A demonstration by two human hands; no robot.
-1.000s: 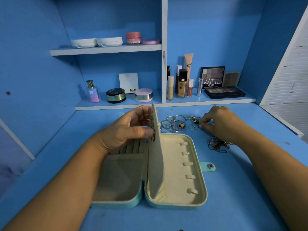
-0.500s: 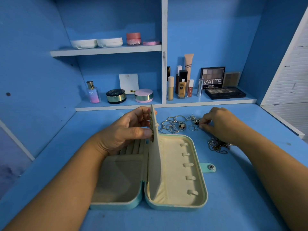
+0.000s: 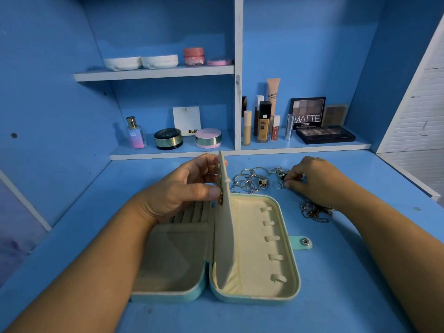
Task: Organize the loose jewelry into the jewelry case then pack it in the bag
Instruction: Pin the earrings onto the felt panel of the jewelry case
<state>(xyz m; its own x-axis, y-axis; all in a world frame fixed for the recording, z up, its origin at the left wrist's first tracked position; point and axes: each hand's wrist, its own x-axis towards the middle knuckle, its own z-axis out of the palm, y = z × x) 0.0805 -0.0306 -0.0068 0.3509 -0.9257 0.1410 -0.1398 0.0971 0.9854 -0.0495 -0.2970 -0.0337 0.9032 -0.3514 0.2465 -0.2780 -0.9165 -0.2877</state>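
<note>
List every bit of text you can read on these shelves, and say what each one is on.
"MATTE": upright eyeshadow palette lid.
"NUDE": white square card.
"SB": perfume bottle.
Too small or blurred to read: the print on the pink jar, the foundation bottle and the tall tube, and the fine lines under "MATTE".

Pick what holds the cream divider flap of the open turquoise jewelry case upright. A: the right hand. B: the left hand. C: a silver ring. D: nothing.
B: the left hand pinches the cream divider flap near its top edge; the right hand is at the loose silver rings.
</note>
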